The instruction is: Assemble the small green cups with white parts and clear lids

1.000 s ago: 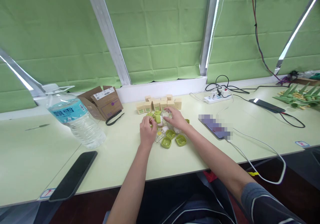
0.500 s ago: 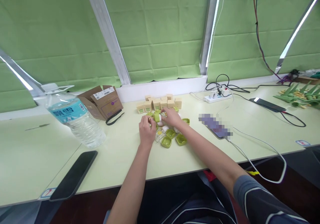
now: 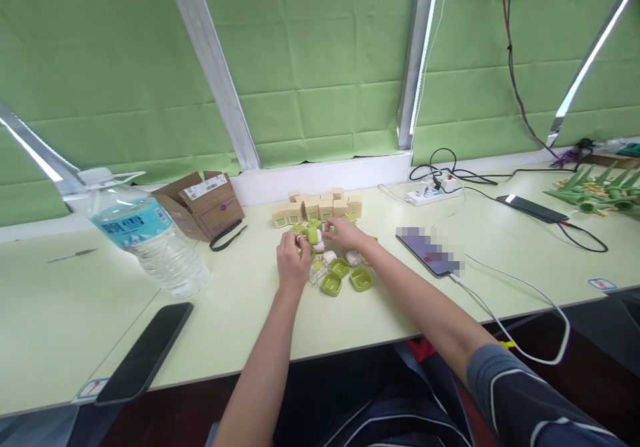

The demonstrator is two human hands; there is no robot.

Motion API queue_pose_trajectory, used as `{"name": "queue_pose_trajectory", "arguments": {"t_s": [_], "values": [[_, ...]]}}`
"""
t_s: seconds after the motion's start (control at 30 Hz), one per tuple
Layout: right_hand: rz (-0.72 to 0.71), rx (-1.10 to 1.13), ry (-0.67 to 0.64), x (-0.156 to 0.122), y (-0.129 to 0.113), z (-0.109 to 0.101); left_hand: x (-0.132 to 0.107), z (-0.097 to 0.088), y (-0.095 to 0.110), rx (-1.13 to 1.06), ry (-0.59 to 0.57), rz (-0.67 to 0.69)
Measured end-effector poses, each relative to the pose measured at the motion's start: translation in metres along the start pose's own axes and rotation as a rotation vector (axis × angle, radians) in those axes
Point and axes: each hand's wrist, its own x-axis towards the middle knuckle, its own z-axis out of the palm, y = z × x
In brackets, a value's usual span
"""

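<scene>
Centre of frame, mid-table: both hands meet over a heap of small parts. L hand (image 3: 293,260) has its fingers curled tight round a small green piece (image 3: 313,234), held just above the table (image 3: 240,314). R hand (image 3: 346,234) comes in from the right w/ fingertips bunched at that same piece. Can't tell if it's gripping or only touching, too small to see.

Just below the hands: three green square cups (image 3: 332,285) lying open side up, close together, plus a couple of white bits (image 3: 353,258) betw. cups and R wrist. Right behind the hands, a row of little tan boxes (image 3: 320,207), touching side by side.

Left of frame: big water bottle (image 3: 145,234) tilted, opened cardboard box (image 3: 207,202) behind it. Lower left: dark phone (image 3: 145,352) face down nr table edge. Right of the hands: another phone (image 3: 430,250) on a white cable (image 3: 525,300). Further back, a power strip (image 3: 433,196).
</scene>
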Motion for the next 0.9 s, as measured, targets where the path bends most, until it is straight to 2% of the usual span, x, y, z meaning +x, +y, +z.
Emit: {"name": "queue_pose_trajectory", "arguments": {"t_s": [0.43, 0.63, 0.77, 0.9], "values": [[0.015, -0.104, -0.022, 0.004, 0.001, 0.003, -0.001, 0.0, 0.0, 0.007, -0.035, 0.013], [-0.019, -0.09, -0.014, -0.005, -0.003, -0.001, -0.001, 0.0, -0.001, 0.005, -0.048, 0.006], [-0.068, -0.055, 0.056, -0.016, -0.007, -0.01, -0.001, 0.001, 0.0, 0.011, -0.054, 0.009], [-0.114, 0.125, 0.182, -0.033, -0.016, -0.018, 0.0, 0.001, 0.001, 0.006, -0.062, 0.011]]}}
